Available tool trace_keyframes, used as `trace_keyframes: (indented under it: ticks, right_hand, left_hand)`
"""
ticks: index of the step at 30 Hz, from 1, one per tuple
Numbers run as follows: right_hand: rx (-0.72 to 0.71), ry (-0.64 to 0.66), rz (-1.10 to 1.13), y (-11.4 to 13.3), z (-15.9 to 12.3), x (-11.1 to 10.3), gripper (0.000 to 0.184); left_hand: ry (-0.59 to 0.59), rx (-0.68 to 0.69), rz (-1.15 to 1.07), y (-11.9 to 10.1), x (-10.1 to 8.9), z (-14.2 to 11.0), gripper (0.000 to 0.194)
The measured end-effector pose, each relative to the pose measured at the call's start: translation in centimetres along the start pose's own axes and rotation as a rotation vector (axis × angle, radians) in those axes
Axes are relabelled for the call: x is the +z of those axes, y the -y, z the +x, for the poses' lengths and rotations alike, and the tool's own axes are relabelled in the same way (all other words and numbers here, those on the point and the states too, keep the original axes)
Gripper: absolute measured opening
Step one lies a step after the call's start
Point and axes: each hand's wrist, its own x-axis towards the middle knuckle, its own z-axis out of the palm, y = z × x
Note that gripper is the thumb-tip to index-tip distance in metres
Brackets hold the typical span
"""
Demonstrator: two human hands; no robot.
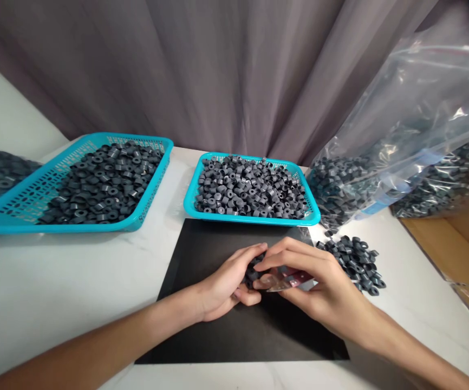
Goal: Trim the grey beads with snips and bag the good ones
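Observation:
Over the black mat (218,336) my two hands meet. My left hand (228,287) is curled around several small dark grey rings (254,271), partly hidden by its fingers. In my right hand (319,271) is a small knife (293,280) with a reddish handle, its blade pointing left toward the left fingers. The right fingertips touch the rings in my left hand. Whether the blade touches a ring I cannot tell.
A blue basket (254,221) full of grey rings stands behind the mat, another blue basket (96,227) at left. Right of the mat lies a loose ring pile (356,262). Clear plastic bags (421,103) of rings and a cardboard box (462,254) are at right.

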Motion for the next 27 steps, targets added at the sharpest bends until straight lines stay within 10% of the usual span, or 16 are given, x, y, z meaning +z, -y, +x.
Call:
trace_keyframes:
  ticks: [17,27]
  right_hand:
    - [-0.100,-0.397,-0.246,-3.4,-1.9,1.0,0.011]
    - [-0.256,-0.334,-0.298,-2.8,-3.1,4.2,0.022]
  left_hand:
    - [-0.057,0.057,0.170,0.1,0.7,-0.4,0.026]
    - [-0.171,0.144,0.518,0.6,1.4,-0.9,0.032]
